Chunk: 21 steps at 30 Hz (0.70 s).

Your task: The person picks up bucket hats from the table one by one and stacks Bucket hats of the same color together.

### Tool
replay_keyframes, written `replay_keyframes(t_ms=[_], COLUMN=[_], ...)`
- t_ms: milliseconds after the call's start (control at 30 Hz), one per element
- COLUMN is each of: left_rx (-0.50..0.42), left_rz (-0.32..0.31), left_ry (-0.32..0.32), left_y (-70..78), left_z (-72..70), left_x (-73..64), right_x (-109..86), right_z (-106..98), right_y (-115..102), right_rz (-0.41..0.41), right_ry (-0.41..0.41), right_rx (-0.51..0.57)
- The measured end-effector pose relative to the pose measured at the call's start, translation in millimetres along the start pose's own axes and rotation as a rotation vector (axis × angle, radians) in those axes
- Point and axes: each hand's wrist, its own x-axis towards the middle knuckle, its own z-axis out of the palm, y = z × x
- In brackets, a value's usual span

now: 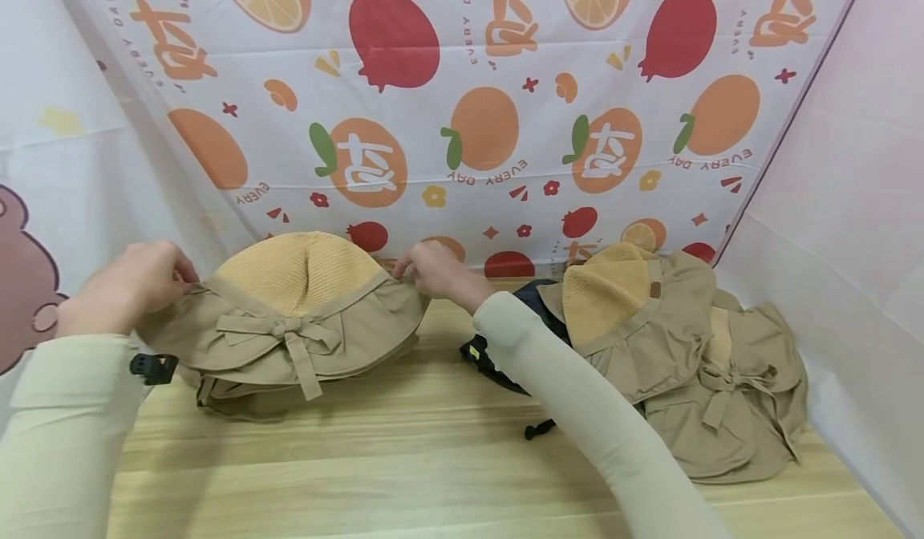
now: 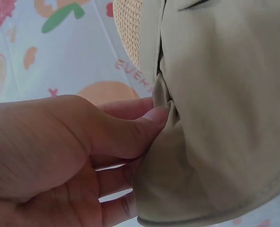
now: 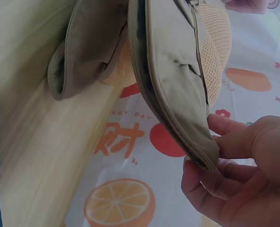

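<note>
A sun hat [image 1: 361,342] with a yellow woven crown and a khaki cloth brim, tied with a bow in front, is held up at the left of the head view. My left hand [image 1: 133,282] pinches one side of its brim between thumb and fingers. On the opposite side, my right hand [image 1: 443,274] grips the brim edge, plainest in the right wrist view. Below this hat lies another khaki hat [image 3: 90,52], with a gap between the two in the right wrist view. The held hat hides most of it in the head view.
To the right, a khaki hat with a yellow crown [image 1: 606,290] overlaps a khaki hat with a bow [image 1: 736,419] and a dark item [image 1: 534,302] with a cord. My right forearm crosses before them. A fruit-print cloth [image 1: 491,58] hangs behind the wooden table [image 1: 404,475].
</note>
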Motion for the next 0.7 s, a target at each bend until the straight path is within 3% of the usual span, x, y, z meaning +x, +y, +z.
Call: replay_keyframes(t_ms=[300, 533, 700], left_rx=[0.011, -0.024, -0.033], left_rz=[-0.026, -0.042, -0.071], left_ry=[-0.015, -0.020, -0.005], left_y=[-7.7, -19.2, -34.2], left_z=[1.8, 17.6, 37.2], left_x=[8.6, 19.0, 24.3], right_x=[9.2, 20.6, 27.6], right_z=[19.5, 37.4, 55.4], right_y=[0.8, -0.4, -1.7], right_rz=[0.093, 0.055, 0.045], right_ry=[-0.130, -0.136, -0.152], right_rx=[0.112, 0.030, -0.033])
